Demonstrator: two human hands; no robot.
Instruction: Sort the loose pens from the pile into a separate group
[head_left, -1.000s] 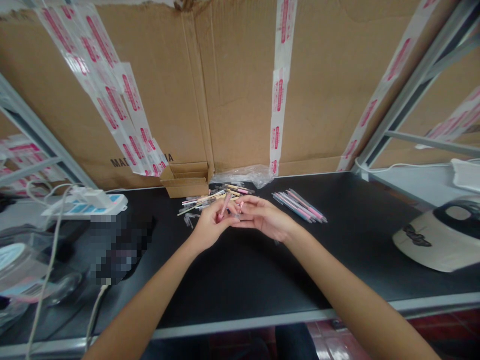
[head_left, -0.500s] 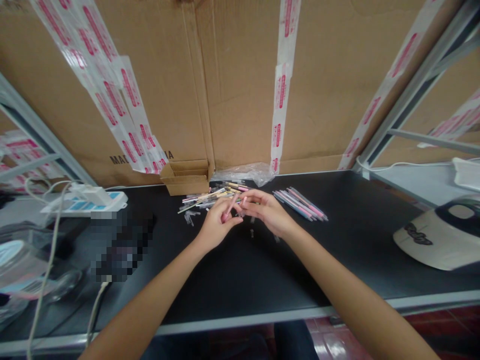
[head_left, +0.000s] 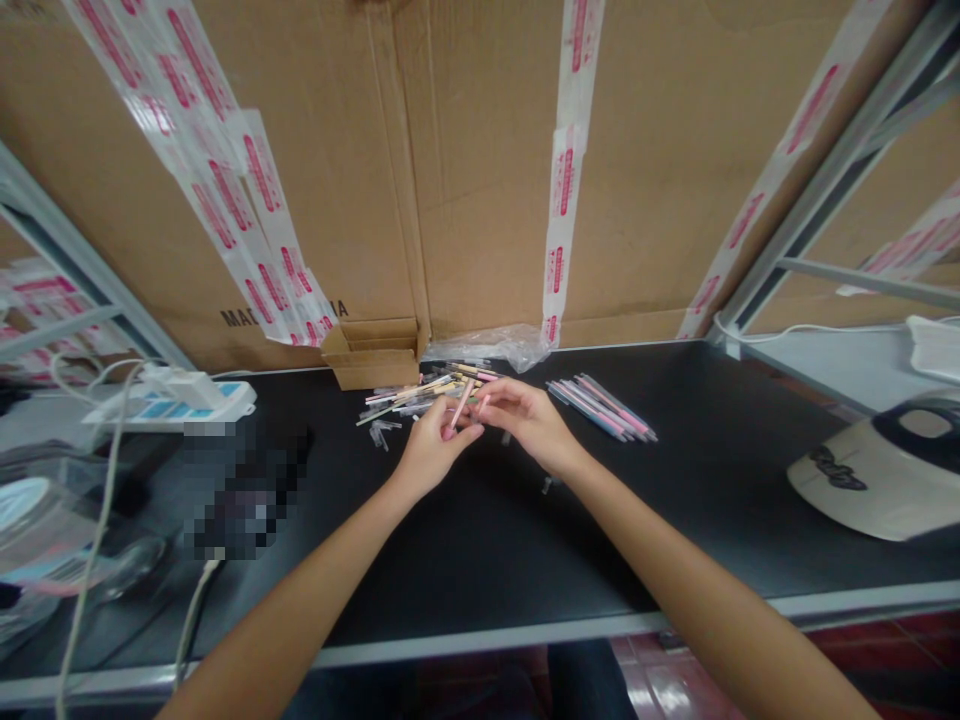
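Observation:
My left hand (head_left: pixel 437 440) is closed round a slim pink pen barrel (head_left: pixel 463 402) that tilts up and to the right. Close beside it, my right hand (head_left: pixel 531 420) has its thumb and fingers pinched on a small pinkish piece (head_left: pixel 484 405), too small to make out. Behind both hands lies a loose heap of pen parts (head_left: pixel 405 400) in pink, yellow and clear. Several assembled-looking pens (head_left: pixel 602 408) lie side by side to the right. Small clear caps (head_left: pixel 382 431) are scattered left of my left hand.
An open cardboard box (head_left: pixel 375 372) and crumpled clear plastic (head_left: pixel 517 348) stand against the cardboard wall. A power strip (head_left: pixel 225 405), cables and a blurred dark object (head_left: pixel 247 500) are on the left. A cap (head_left: pixel 862 470) lies on the right.
The fingers of my right hand have drawn in closer round the small piece. The pink barrel in my left hand stands slightly more upright.

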